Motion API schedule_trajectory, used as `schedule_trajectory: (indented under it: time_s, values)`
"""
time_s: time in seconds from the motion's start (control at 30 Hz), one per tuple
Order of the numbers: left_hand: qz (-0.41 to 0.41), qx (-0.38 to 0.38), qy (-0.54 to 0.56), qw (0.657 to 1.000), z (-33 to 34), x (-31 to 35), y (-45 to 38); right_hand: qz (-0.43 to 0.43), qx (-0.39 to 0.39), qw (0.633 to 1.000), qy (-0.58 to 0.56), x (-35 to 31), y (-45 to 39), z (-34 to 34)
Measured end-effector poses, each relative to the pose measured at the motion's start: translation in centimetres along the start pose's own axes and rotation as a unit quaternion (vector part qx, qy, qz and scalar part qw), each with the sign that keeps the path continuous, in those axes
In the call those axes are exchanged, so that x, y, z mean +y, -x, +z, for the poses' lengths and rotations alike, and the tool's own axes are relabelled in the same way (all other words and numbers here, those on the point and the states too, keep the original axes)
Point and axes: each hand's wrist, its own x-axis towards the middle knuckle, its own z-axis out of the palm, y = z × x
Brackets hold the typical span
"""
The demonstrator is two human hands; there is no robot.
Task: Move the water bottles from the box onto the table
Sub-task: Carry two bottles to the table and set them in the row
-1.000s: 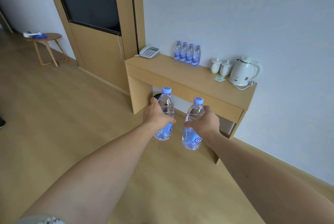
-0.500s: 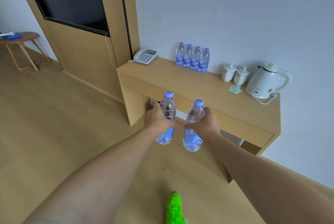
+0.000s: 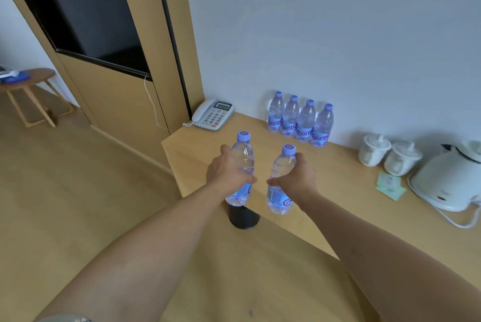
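At far left a small round side table (image 3: 31,79) stands on the wood floor (image 3: 78,191), with broad bare floor between it and the desk. The left hand (image 3: 225,173) is wrapped around a clear water bottle (image 3: 242,165) with a purple cap, upright, held over the near left edge of the wooden table (image 3: 338,191). Below it a dark round bin (image 3: 243,215) sits on the floor under that edge. Just to the right, the right hand (image 3: 296,178) grips a second bottle (image 3: 279,183), also upright, the two bottles close but apart. A telephone (image 3: 213,114) lies at the far left corner. Four filled bottles (image 3: 299,121) stand touching in a row against the wall (image 3: 338,35), leaving open tabletop in front. Further right are two white lidded cups (image 3: 389,154), then a white kettle (image 3: 450,181) near the right edge.
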Motion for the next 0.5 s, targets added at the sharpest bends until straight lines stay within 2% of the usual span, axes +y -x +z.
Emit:
schedule_trajectory:
  time_s: [0.2,0.5]
  values:
    - [0.016,-0.029,-0.019,0.999,2.4,0.2,-11.0,0.025,0.009,1.0,0.009,-0.7,-8.8,2.7]
    - [0.061,-0.14,0.004,0.988,7.7,0.5,-28.7,0.1,0.115,0.988,0.036,0.1,-22.4,6.5]
